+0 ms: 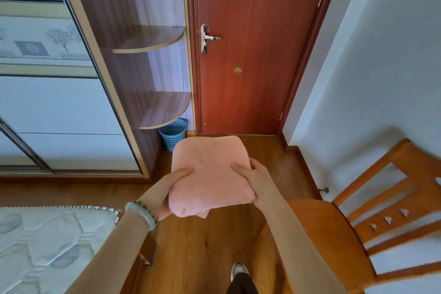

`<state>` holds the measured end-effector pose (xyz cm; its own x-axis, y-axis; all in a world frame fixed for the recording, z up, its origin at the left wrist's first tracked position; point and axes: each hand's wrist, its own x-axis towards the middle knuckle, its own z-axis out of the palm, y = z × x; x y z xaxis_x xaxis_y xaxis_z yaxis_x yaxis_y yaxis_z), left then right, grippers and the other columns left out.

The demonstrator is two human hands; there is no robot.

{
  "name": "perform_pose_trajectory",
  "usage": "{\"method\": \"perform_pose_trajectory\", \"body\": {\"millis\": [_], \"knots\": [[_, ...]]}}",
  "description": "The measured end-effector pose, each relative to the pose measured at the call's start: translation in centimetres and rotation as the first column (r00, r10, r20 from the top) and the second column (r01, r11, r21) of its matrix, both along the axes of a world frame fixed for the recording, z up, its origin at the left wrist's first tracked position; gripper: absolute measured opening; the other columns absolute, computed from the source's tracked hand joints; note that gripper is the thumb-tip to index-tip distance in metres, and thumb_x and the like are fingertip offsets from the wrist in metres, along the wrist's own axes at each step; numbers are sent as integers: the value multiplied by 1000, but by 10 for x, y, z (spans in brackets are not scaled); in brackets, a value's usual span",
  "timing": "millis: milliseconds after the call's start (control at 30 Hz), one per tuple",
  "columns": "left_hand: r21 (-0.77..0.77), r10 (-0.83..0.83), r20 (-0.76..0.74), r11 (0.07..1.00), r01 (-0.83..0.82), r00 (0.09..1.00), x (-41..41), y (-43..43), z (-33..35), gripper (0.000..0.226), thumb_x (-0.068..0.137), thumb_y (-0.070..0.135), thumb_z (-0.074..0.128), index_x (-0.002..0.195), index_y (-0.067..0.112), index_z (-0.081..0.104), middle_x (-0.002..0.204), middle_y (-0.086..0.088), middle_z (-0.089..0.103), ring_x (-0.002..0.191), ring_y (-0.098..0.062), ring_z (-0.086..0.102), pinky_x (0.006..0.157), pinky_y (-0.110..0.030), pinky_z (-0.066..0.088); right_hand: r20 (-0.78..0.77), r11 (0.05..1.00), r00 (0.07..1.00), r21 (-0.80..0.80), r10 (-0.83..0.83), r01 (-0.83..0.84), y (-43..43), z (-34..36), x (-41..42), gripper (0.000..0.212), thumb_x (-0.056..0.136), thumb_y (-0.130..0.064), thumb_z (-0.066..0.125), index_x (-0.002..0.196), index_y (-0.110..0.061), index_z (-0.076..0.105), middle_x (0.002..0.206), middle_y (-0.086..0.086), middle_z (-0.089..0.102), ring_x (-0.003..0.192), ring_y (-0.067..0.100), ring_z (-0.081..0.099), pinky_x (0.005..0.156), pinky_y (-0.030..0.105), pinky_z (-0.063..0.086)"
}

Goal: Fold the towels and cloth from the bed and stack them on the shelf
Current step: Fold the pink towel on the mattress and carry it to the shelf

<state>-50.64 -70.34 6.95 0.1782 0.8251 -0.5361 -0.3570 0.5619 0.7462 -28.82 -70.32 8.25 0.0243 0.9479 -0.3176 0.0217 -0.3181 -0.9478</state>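
Beyond the bed, both hands, left hand and right hand, clasp the folded pink towel, seemingly carrying it toward the corner shelf for stacking.

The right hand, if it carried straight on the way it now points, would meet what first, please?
Probably nothing near: the right hand, sharing a grip on the folded pink towel, points toward the closed red door; depth is unclear.

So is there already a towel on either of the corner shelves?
No, both the upper shelf and the lower shelf are bare; the folded pink towel is held between both hands.
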Motion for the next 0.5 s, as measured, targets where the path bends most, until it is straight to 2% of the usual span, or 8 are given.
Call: {"method": "perform_pose_trajectory", "body": {"millis": [33,100,233,367,433,500], "knots": [[-40,24,-25,999,-25,999,4,15,4,49,79,27,71,120,6,55,109,-17,68,99,-33,67,85,-48,55,-4,1000,1000,4,18,-18,24,0,4,37,87,-33,64,120,-24,52,108,-1,60,97,19,58,73,32,54],[-11,53,0,999,-53,999,9,54,4,66,71,29,79,129,11,52,118,-21,66,108,-39,63,93,-54,50,-36,998,997,12,61,-61,74,2,14,38,86,-31,65,121,-24,53,109,0,61,98,19,60,74,34,55],[31,135,-51,991,-134,989,31,138,13,67,74,33,76,131,8,51,114,-18,67,104,-35,64,92,-52,51,-86,992,988,0,128,-129,173,13,33,43,83,-29,68,123,-20,55,111,2,64,99,22,63,79,38,57],[11,189,-101,982,-189,977,30,209,15,92,55,45,86,131,7,51,127,-23,60,116,-40,57,100,-56,44,-116,983,976,-10,183,-185,257,21,36,44,82,-26,70,123,-17,56,111,3,65,99,22,64,79,38,57],[47,190,-112,981,-186,975,31,233,19,82,59,44,81,126,6,55,120,-22,64,112,-39,61,98,-54,47,-130,977,969,-12,208,-211,287,19,32,48,81,-26,71,125,-16,55,113,4,65,101,23,64,82,38,56],[67,208,-159,978,-200,965,26,261,21,79,58,44,81,122,3,59,110,-21,69,104,-36,66,86,-48,55,-137,973,965,-23,225,-231,322,17,26,51,81,-26,71,127,-16,54,115,5,65,101,23,64,80,36,56]]}}
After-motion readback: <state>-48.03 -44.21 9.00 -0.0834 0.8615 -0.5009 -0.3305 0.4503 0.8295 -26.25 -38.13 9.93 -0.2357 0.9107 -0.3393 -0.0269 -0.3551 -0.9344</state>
